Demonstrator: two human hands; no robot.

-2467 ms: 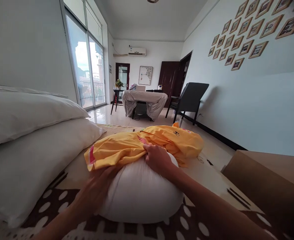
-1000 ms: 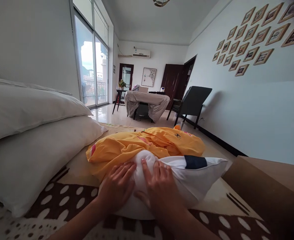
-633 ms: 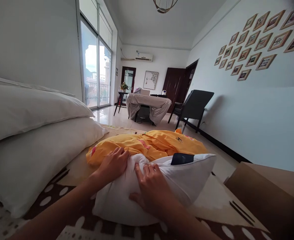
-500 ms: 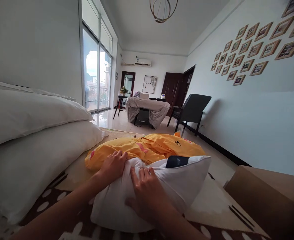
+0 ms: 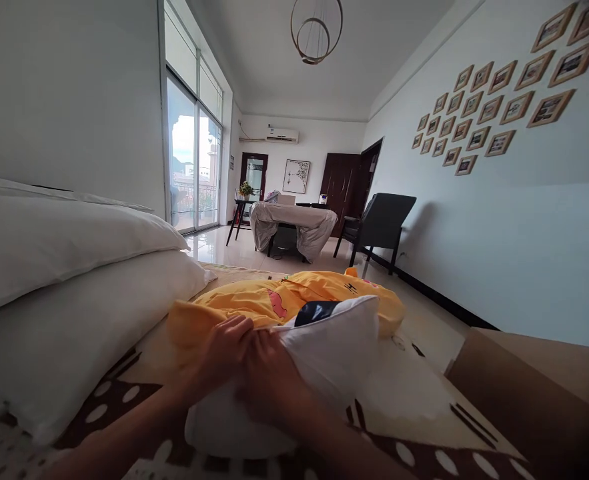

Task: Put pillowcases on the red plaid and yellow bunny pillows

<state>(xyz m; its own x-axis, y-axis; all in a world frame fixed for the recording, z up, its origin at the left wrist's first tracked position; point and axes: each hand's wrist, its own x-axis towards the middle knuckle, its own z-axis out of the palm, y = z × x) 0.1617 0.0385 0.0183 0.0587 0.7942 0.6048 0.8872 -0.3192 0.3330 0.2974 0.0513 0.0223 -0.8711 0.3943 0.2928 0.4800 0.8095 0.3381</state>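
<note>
A white pillow [image 5: 331, 347] with a dark label [image 5: 315, 313] near its far corner lies in front of me on a patterned bed cover. Against its far side is a crumpled yellow pillowcase [image 5: 324, 287] with pink prints. My left hand [image 5: 224, 347] is closed at the edge of the yellow cloth, over the pillow's near left part. Right beside it, my right hand [image 5: 269, 367] is closed on the pillow's upper edge, its fingers almost touching the left ones. Blur and the hands themselves hide exactly which layers are pinched.
At the left, white pillows [image 5: 84, 287] are stacked high. A brown cardboard box [image 5: 519, 380] stands at the right. Past the bed are a covered table [image 5: 294, 217], a dark chair [image 5: 384, 220] and a sliding glass door [image 5: 194, 153].
My right hand has moved left and up, close to my left hand. The pillow's labelled corner has shifted left, and the yellow cloth near my left hand is raised. The view tilts slightly up.
</note>
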